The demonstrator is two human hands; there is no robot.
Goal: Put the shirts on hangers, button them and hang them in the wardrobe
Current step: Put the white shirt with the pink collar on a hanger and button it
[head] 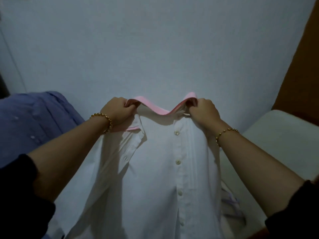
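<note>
Status: early in the job, my read. I hold the white shirt [155, 169] up in front of the wall [155, 40], hanging full length from its collar [160, 110], which is pink on the inside. Left hand [119, 112] has its fingers curled tight, pinching the left end of the collar. Right hand [203, 111] does the same on the right end, so the collar sags between the 2 grips. No hanger in view, and none inside the shirt as far as I can tell, so step 1 for this shirt looks not done. 4 buttons [177, 162] show down the front strip. The top is open with the left front folded back; lower down I cannot tell whether it is fastened. A blue shirt [39, 121] lies in a heap at my left, on no hanger. A bit of striped cloth [231, 202] pokes out low on the right behind the white shirt, maybe shirt 3, not sure. Left to do, judging from this: hanger in, button up, hang, then repeat for the rest. Containers: none I can confirm. A brown panel [305, 57] runs up the right edge; could be the wardrobe, cannot tell, and nothing of its inside shows. A pale flat surface [284, 135] sits below it, and the striped cloth seems to lie against it.
</note>
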